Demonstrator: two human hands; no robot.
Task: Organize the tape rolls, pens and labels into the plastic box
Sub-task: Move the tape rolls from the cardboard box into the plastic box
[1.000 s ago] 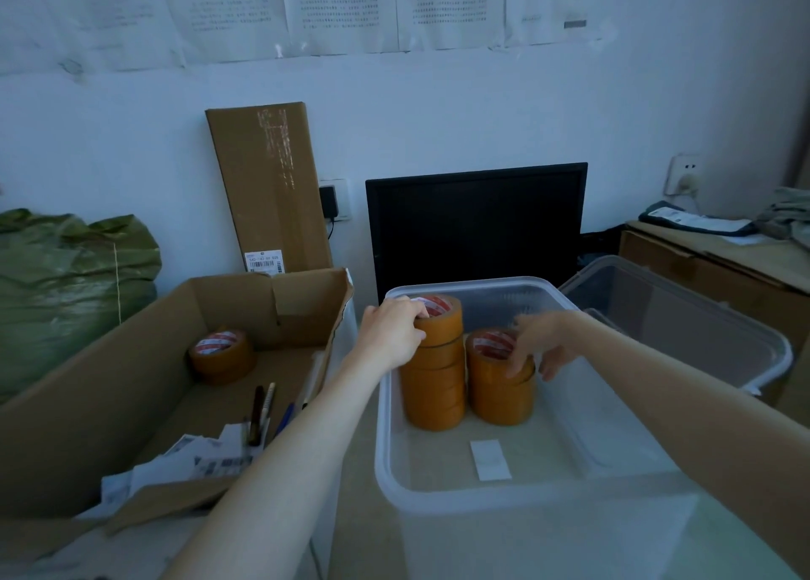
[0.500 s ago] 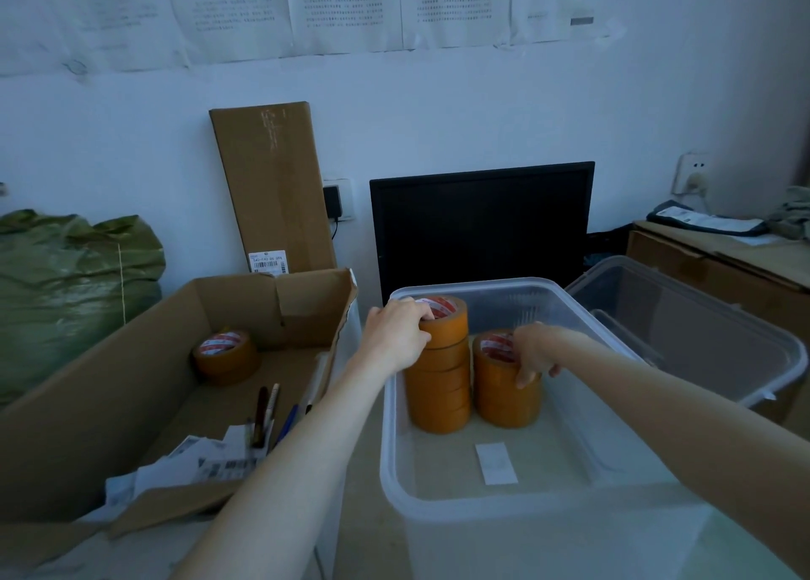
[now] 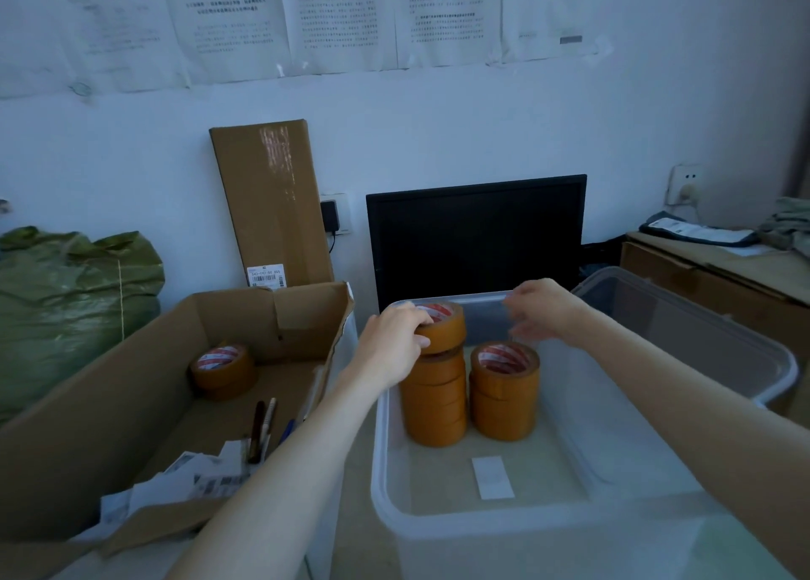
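Orange top tape roll (image 3: 442, 327) gripped by left hand (image 3: 394, 342) inside plastic box (image 3: 438, 531); right hand (image 3: 541, 312) hovers open above the shorter stack (image 3: 504, 397)

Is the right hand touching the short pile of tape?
Apart. In the head view the right hand hovers with fingers loosely spread, and the box wall shows in the gap between it and the shorter tape stack.
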